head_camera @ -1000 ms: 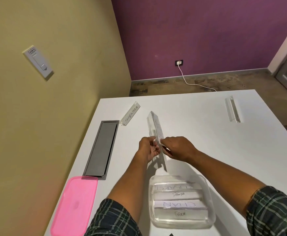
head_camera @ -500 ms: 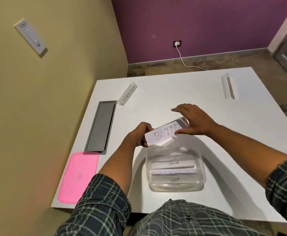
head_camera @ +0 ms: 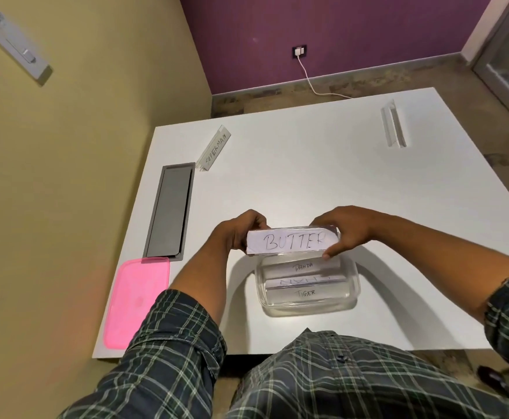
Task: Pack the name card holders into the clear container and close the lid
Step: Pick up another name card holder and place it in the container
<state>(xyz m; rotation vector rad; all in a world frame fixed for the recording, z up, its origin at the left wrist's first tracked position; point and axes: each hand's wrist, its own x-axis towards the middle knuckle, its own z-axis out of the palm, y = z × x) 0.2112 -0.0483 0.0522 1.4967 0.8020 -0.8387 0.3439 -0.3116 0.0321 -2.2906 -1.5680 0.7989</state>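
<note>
A clear name card holder reading BUTTER (head_camera: 292, 241) hangs level over the far rim of the clear container (head_camera: 354, 285). My left hand (head_camera: 236, 234) grips its left end and my right hand (head_camera: 342, 231) grips its right end. Inside the container lie holders marked PANDA (head_camera: 303, 266) and TIGER (head_camera: 306, 293). A holder marked SUPERMAN (head_camera: 214, 149) stands at the table's far left. Another clear holder (head_camera: 393, 124) lies at the far right. The pink lid (head_camera: 136, 300) lies flat at the table's near left corner.
The white table (head_camera: 307, 176) has a grey cable hatch (head_camera: 170, 210) along its left side, just beyond the lid. A yellow wall runs close on the left. A white cable (head_camera: 310, 80) lies on the floor behind the table.
The BUTTER holder turned from end-on to level and facing me, then came down and nearer, over the container's far rim. Both hands moved with it, one at each end.
</note>
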